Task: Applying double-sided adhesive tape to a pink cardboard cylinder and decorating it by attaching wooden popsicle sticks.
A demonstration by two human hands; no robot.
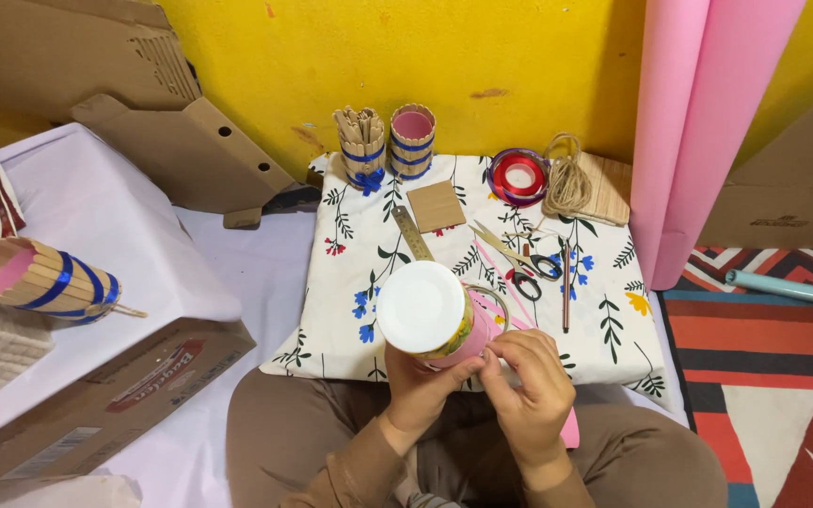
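Observation:
My left hand point(422, 381) grips a round can point(425, 312) with a white lid, held on its side above my lap. Pink paper point(478, 336) is wrapped around the can's body. My right hand point(531, 376) pinches the edge of that pink paper against the can with fingertips. A strip of the pink paper hangs down behind my right wrist. Both hands are just in front of a floral cloth point(604, 339) spread over a low surface.
On the cloth lie scissors point(524, 265), a metal ruler point(412, 232), a pencil point(565, 299), a cardboard square point(436, 206), ribbon spools point(518, 177), twine point(566, 179) and two stick-covered holders point(361, 148). Pink paper rolls point(693, 122) lean at right. Cardboard boxes point(105, 395) and another holder point(44, 279) sit left.

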